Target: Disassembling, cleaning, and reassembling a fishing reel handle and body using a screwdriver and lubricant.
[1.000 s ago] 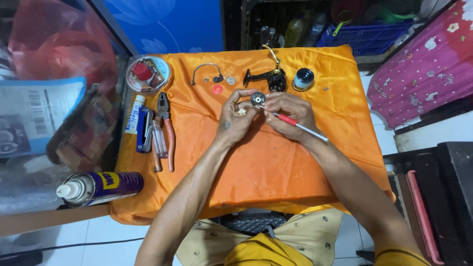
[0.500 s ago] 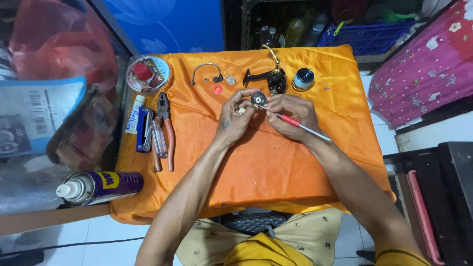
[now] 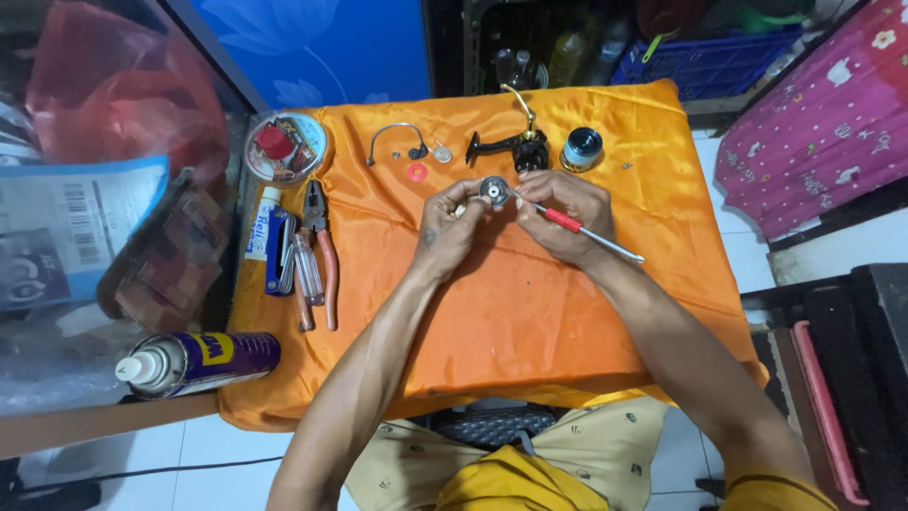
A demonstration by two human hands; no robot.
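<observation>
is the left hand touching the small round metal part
Touching. The head view shows the left hand with its fingertips pinching the small round metal part above the orange cloth.

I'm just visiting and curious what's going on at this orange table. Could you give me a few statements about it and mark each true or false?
1. The left hand holds a small round metal part in its fingers. True.
2. The right hand holds a hammer. False: it holds a thin red-handled tool, its tip at the round part.
3. The pliers lie on the orange cloth, to the left of the hands. True.
4. The spray can stands upright in the middle of the cloth. False: it lies on its side off the cloth's left edge.
5. A small red ring lies on the cloth beyond the hands. True.
</observation>
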